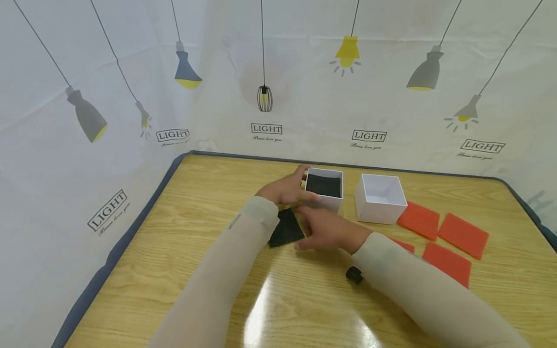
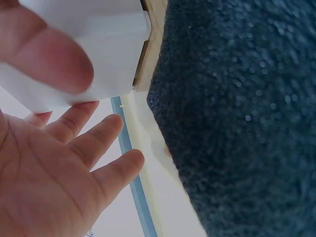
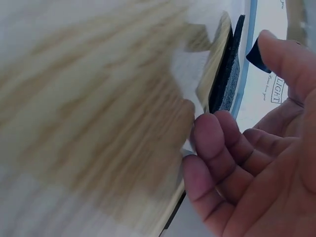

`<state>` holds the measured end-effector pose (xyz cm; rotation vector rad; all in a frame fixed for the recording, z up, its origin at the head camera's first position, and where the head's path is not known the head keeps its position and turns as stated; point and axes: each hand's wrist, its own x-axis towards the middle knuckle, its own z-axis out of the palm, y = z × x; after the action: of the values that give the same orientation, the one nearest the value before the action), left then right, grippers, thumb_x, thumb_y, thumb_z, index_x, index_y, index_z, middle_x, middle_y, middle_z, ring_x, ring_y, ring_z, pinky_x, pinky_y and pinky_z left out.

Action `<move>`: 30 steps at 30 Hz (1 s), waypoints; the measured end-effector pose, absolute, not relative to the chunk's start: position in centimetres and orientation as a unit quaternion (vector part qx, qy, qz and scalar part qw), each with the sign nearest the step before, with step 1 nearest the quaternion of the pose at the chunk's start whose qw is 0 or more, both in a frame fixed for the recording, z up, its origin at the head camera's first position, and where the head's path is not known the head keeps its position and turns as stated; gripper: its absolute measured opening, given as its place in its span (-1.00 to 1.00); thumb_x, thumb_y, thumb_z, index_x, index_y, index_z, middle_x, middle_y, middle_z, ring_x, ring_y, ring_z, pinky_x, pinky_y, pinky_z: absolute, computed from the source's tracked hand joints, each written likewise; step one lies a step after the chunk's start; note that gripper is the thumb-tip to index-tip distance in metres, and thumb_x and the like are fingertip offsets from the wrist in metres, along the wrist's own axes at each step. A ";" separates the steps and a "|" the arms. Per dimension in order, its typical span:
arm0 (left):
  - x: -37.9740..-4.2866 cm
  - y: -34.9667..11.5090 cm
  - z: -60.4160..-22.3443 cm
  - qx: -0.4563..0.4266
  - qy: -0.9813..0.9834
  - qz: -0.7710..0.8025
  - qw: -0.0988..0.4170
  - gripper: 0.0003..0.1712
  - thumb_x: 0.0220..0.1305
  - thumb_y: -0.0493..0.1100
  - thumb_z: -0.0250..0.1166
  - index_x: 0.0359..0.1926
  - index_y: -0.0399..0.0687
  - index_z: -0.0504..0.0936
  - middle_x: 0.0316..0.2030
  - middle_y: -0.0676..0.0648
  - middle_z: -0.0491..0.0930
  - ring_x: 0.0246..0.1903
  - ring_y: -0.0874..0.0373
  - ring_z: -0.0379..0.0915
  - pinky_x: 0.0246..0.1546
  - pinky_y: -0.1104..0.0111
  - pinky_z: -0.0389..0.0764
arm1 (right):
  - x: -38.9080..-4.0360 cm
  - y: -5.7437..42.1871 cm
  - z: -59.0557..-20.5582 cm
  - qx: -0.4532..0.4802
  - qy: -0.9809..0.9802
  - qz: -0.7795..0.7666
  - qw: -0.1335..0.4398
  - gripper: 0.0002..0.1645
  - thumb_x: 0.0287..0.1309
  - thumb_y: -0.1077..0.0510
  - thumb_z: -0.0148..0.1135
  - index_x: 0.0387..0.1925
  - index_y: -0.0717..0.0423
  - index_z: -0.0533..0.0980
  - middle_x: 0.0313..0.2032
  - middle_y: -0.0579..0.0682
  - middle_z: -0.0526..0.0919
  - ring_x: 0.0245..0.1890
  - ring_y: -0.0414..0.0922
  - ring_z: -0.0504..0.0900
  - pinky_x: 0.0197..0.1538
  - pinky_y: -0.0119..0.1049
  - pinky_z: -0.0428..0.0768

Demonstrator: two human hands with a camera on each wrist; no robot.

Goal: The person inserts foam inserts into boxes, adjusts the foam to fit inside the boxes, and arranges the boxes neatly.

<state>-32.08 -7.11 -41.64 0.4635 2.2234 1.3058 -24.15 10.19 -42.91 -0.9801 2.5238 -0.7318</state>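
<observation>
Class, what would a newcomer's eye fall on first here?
Red squares at the right of the table probably strike first. Next come the left hand on a white box with black material inside and the right hand beside a black square front-left of that box.

Boxed "LIGHT" labels show five times on the white backdrop in the head view, above script that seems to end "love you". Print on the left sleeve is too small to read.

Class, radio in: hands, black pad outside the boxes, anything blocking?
Left hand holding left white box. Right hand beside black pad. Left sleeve partly hiding pad in head view.
</observation>
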 end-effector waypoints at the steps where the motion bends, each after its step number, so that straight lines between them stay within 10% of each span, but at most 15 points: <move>1: -32.1 -7.1 -41.6 0.172 0.818 0.484 0.258 0.27 0.30 -0.05 0.55 0.69 0.20 -0.20 0.58 -0.20 0.08 0.38 -0.16 0.35 0.38 0.02 0.44 | -24.2 10.0 -42.9 -0.342 0.888 -0.255 0.170 0.03 0.11 -0.05 0.62 0.48 0.13 0.28 -0.50 -0.15 0.56 -0.55 -0.22 0.50 -0.42 -0.28 0.50; 5: -32.3 -7.2 -41.7 0.182 0.814 0.491 0.252 0.24 0.30 -0.08 0.55 0.68 0.15 -0.16 0.52 -0.20 0.16 0.20 -0.09 0.49 0.30 0.08 0.51 | -24.6 9.5 -42.8 -0.334 0.895 -0.239 0.176 0.15 0.08 -0.02 0.65 0.55 0.19 0.21 -0.46 -0.05 0.61 -0.46 -0.14 0.57 -0.30 -0.20 0.57; 8: -32.3 -7.2 -41.8 0.187 0.817 0.486 0.249 0.24 0.30 -0.06 0.55 0.68 0.14 -0.16 0.53 -0.20 0.17 0.19 -0.06 0.49 0.28 0.10 0.51 | -24.9 9.2 -42.9 -0.334 0.901 -0.221 0.168 0.24 0.04 -0.03 0.68 0.59 0.23 0.16 -0.05 0.14 0.73 -0.09 -0.02 0.69 0.09 -0.09 0.65; 12: -32.3 -7.2 -41.7 0.192 0.818 0.482 0.248 0.24 0.31 -0.04 0.54 0.69 0.14 -0.17 0.55 -0.21 0.16 0.21 -0.07 0.49 0.26 0.10 0.53 | -25.3 8.8 -42.8 -0.331 0.907 -0.198 0.169 0.30 0.01 -0.04 0.70 0.60 0.27 0.14 0.48 0.27 0.39 0.40 0.09 0.48 0.47 0.01 0.42; 30: -31.9 -6.9 -41.5 0.149 0.768 0.553 0.287 0.17 0.32 -0.22 0.51 0.66 0.22 -0.12 0.50 -0.16 0.16 0.12 -0.04 0.53 0.02 0.25 0.63 | -26.9 7.2 -42.5 -0.334 0.904 -0.143 0.226 0.51 -0.12 -0.03 0.75 0.65 0.28 -0.02 0.63 0.21 0.07 0.57 0.06 0.18 0.62 -0.04 0.12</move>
<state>-31.92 -6.91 -41.50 0.3988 2.0509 1.4790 -26.94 7.16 -42.51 -0.9215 2.4907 -0.3954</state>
